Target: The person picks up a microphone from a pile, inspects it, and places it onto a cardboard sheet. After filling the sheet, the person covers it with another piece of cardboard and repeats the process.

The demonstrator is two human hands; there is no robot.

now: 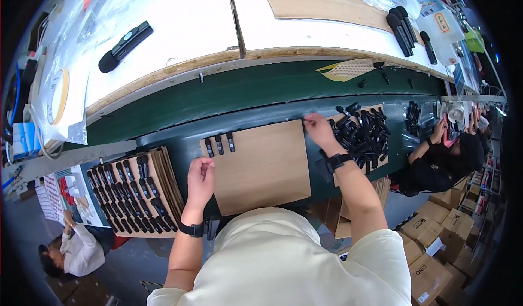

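Observation:
A brown cardboard sheet lies in front of me on the dark green bench. Three small black clip-on microphones stand in a row at its far left corner. My left hand is at the sheet's left edge, fingers curled in; whatever it may hold is hidden. By the far right corner is my right hand, thumb and fingers pinched; I cannot make out anything between them. Just right of it, a heap of black microphones lies on another cardboard piece. Both wrists wear black bands.
At left, stacked cardboard sheets carry rows of black microphones. A raised white shelf runs along the far side, holding a larger black microphone. People sit at left and right. Cartons stand at lower right.

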